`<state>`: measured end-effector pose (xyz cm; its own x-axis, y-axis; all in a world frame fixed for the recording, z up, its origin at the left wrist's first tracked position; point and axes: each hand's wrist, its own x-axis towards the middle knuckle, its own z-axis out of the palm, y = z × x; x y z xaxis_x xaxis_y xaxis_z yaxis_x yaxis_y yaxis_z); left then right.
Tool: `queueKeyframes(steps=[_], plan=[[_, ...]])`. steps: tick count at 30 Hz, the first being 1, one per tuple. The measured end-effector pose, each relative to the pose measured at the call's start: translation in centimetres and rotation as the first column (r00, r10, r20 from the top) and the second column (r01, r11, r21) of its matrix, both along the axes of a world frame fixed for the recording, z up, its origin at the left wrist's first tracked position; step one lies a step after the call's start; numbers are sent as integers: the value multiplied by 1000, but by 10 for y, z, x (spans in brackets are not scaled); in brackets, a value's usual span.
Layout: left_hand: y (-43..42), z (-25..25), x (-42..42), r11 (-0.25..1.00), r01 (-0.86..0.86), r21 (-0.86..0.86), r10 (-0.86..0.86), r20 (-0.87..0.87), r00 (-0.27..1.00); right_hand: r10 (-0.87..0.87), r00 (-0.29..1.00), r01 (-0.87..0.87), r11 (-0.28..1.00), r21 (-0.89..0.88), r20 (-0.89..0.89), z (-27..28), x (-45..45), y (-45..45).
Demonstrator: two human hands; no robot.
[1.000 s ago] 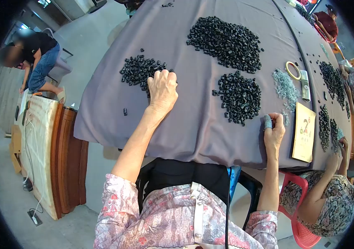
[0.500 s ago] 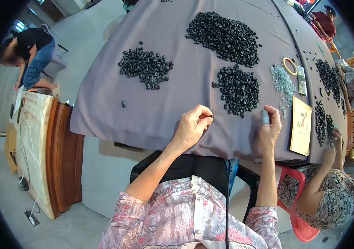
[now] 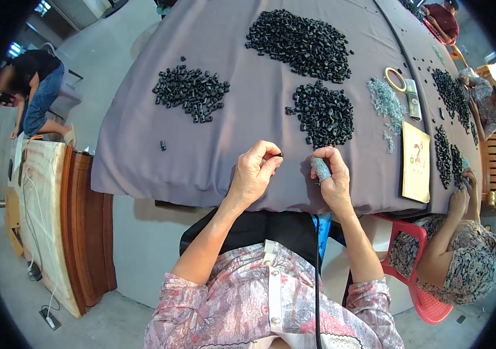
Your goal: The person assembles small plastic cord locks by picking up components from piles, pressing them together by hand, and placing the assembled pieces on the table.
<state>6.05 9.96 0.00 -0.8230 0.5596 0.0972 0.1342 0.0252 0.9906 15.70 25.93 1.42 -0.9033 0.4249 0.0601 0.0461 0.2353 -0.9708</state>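
Observation:
Between thumb and index finger, my left hand (image 3: pixel 254 174) pinches a small black piece (image 3: pixel 279 155) above the cloth near the table's front edge. Just right of it, my right hand (image 3: pixel 334 177) is closed, with a grey wrap on one finger (image 3: pixel 320 168); what it holds, if anything, is hidden. Beyond my hands lies a pile of black pieces (image 3: pixel 323 113), with a larger pile (image 3: pixel 300 45) behind it. Another black pile (image 3: pixel 191 92) sits to the left, and a single piece (image 3: pixel 163 145) lies apart below it. Small clear bits (image 3: pixel 386 102) are heaped at the right.
A booklet (image 3: pixel 415 163), a tape roll (image 3: pixel 395 79) and a small box (image 3: pixel 413 99) lie right on the cloth (image 3: pixel 248 116). A co-worker (image 3: pixel 454 250) sits at the right by more black piles (image 3: pixel 450 93). A wooden-sided table (image 3: pixel 88 227) stands left.
My left hand has come back from the left pile to the front edge with a black piece. My right hand has moved left, close to it. The view has shifted slightly.

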Motion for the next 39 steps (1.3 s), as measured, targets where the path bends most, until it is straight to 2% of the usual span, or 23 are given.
queueKeyframes(steps=[4,7,10,14,17,20,23,26,29,32,35,37,39], plan=[[-2,-2,1,1000,9,25,-10,8,1000,7,1000,-8,1000,23,18,1,-1,-3],[-3,0,2,999,11,46,-12,32,999,11,998,-6,996,92,-56,-3,-5,-7],[-2,-4,1,997,24,73,-24,-6,1000,52,999,-52,998,35,1,9,-8,-18],[-2,-2,0,997,44,70,-42,-24,999,71,997,-71,997,10,-40,9,-17,-31],[-3,-1,0,997,55,57,-56,13,998,57,992,-44,993,110,-116,1,-22,-34],[-3,-2,0,996,72,56,-73,16,997,44,996,-38,996,83,-72,7,-22,-34],[-2,-2,-1,993,79,92,-79,-6,997,65,994,-53,990,131,-90,7,-22,-33],[2,-2,2,989,36,144,-35,-12,999,68,993,-56,990,128,-97,4,-23,-34],[0,-2,0,991,82,101,-78,-48,996,67,990,-53,992,116,-121,3,-24,-35],[-3,3,0,993,66,103,-74,82,994,59,992,-51,996,70,-108,6,-21,-37],[-3,11,-2,976,5,219,-71,295,953,16,995,-19,999,-37,-94,2,-20,-40],[-4,10,-5,977,-37,208,-40,351,935,12,996,-14,1000,-27,-93,-1,-19,-42],[-3,7,-6,946,-72,316,-76,431,899,-1,995,-3,999,-45,-101,-2,-19,-44]])
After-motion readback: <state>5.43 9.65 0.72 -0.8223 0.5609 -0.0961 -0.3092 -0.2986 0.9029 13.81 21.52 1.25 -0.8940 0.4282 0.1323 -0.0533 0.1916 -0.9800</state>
